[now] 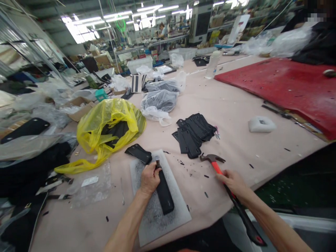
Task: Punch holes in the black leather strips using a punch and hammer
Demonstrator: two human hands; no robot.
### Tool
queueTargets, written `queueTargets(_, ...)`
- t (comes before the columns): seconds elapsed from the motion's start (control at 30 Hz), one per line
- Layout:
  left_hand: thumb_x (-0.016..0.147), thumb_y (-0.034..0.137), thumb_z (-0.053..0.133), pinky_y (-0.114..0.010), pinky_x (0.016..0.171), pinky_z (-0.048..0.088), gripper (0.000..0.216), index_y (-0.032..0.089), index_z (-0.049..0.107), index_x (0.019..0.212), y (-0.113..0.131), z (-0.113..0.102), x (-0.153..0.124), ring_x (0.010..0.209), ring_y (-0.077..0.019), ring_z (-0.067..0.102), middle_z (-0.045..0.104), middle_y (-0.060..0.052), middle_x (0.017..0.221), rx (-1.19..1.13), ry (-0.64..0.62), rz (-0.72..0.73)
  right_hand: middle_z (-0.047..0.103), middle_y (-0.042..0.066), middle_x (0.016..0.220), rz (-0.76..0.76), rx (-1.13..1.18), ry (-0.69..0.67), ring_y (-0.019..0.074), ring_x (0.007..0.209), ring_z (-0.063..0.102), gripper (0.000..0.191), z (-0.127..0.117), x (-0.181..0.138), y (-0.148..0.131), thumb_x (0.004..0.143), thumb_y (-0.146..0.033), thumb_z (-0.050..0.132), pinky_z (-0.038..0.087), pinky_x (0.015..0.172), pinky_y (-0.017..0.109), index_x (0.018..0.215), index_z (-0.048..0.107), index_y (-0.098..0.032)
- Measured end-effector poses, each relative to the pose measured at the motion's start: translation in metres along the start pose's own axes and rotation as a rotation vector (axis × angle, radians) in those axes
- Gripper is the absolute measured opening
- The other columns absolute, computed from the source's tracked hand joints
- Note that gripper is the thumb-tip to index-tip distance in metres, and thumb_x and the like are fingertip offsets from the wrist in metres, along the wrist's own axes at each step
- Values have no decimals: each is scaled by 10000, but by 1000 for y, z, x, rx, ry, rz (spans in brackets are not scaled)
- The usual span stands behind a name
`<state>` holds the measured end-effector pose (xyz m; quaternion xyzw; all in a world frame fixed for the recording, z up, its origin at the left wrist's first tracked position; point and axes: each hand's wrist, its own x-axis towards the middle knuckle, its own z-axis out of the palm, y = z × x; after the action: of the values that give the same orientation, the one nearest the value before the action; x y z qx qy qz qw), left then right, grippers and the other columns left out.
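My left hand [149, 177] is closed around a small metal punch tool [158, 163], held upright on the end of a black strap piece [164, 191]. The strap lies on a white cutting board [157, 213]. My right hand [232, 182] grips a hammer [213, 161] by its red and black handle, with the head lying low over the table to the right of the board. Another black piece [138, 153] lies at the board's far corner. A pile of black strap pieces [194, 133] sits just beyond the hammer.
A yellow plastic bag [110, 127] holding black pieces lies to the left. Clear bags [159, 101] lie farther back, a red mat [286, 87] covers the right side, and a white pad [261, 124] sits near it. Other people work in the distance.
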<state>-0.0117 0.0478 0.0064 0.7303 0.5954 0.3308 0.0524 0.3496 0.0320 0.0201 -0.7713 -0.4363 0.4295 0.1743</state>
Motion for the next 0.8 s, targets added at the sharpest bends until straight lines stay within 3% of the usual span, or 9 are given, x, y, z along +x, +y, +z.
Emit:
queueTargets(0.1,879,169,545,-303,663,466,66,204,595,857,1,0,-2,709,-207,594,651,-33,749,-23,41,-13,488,-51,641,208,680,-275,95,488,457,208,5,-24,-5,795,-348,637,374,453,218,845,506,-195)
queueTargets(0.17,871,157,551,-304,672,472,68,207,596,863,0,1,-4,735,-212,603,656,-34,764,-42,59,-24,483,-62,631,306,904,-355,73,450,445,222,16,-42,-3,790,-332,655,365,419,194,881,508,-193)
queueTargets(0.27,863,134,550,-304,688,480,106,212,611,901,0,2,-6,751,-210,614,662,-32,774,-66,77,-18,406,-89,554,389,927,-265,49,363,355,205,35,-64,1,849,-369,596,284,341,163,823,472,-207)
queueTargets(0.37,861,122,544,-307,699,484,133,212,617,926,0,3,-6,747,-205,619,671,-29,785,-93,98,-5,342,-106,533,330,768,-211,37,326,260,284,42,-76,-15,871,-464,557,208,299,152,785,441,-219)
queueTargets(0.43,860,121,546,-308,698,484,137,212,618,935,-1,4,-7,747,-205,619,681,-28,798,-105,105,-10,318,-109,530,178,604,-230,40,330,239,389,35,-85,-45,861,-589,530,210,293,162,765,434,-224)
queueTargets(0.53,855,122,557,-304,683,479,124,211,619,916,-3,6,-7,736,-206,613,678,-27,780,-103,104,-28,301,-98,524,-202,351,-203,63,363,266,506,10,-101,-109,856,-720,438,229,321,190,763,457,-223)
queueTargets(0.63,855,128,566,-298,676,474,100,212,615,880,-3,6,-7,729,-206,613,659,-25,747,-97,103,-36,421,-51,596,-664,189,64,96,477,395,420,-9,-115,-162,943,-611,398,295,420,212,841,500,-217)
queueTargets(0.7,858,129,562,-294,675,473,98,212,611,874,-3,6,-7,726,-202,613,656,-23,745,-97,101,-26,457,-36,602,-884,29,192,105,492,408,371,-10,-120,-179,983,-523,362,291,456,233,827,494,-214)
queueTargets(0.8,862,131,552,-293,654,467,94,211,600,852,-3,6,-7,698,-199,603,654,-22,736,-82,114,-10,451,-42,532,-1062,-360,118,100,420,330,342,-3,-122,-186,992,-431,367,189,450,270,746,469,-216)
